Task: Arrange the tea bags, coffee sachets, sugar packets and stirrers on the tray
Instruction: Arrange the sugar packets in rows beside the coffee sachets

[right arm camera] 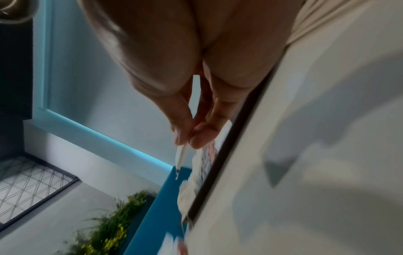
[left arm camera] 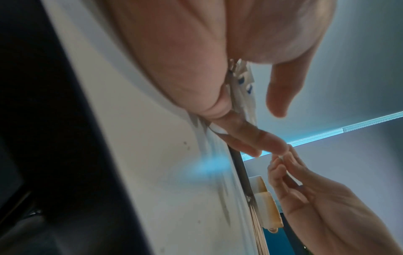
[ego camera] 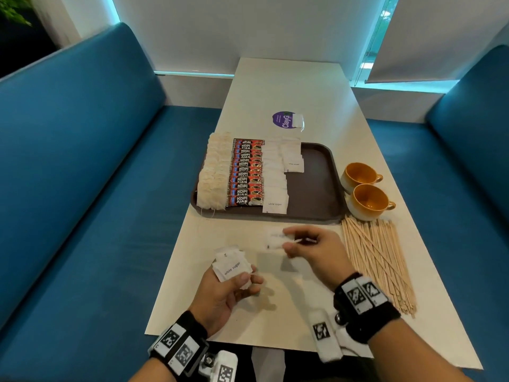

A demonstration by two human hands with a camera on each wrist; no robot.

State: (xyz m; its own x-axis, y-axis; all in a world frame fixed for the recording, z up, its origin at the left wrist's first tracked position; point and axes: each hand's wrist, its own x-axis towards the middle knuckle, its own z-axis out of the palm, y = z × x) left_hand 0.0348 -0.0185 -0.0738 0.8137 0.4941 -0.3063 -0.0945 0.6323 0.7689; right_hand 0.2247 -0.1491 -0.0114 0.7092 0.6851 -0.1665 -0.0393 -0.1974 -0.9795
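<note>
Step in hand: sugar packets. Right hand (ego camera: 308, 250) pinches one white sugar packet (ego camera: 275, 239) above the surface (ego camera: 275, 86); left hand (ego camera: 231, 288) grips the spare stack (ego camera: 232, 267). Next: lay it on the short second row of the tray (ego camera: 319, 175). Stirrers (ego camera: 377, 260) wait alongside.

The head view looks forward and down along the white table (ego camera: 289, 86) from its near end — both hands, the brown tray (ego camera: 319, 172) and blue benches either side all fit in the frame. The left wrist view sits low and close under the left hand (left arm camera: 196, 60), tilted, facing across the tabletop toward the right hand (left arm camera: 305, 195). The right wrist view looks along the right hand's fingers (right arm camera: 185, 124) from very near, the tray's edge running beside them. All three views share the table and tray.
</note>
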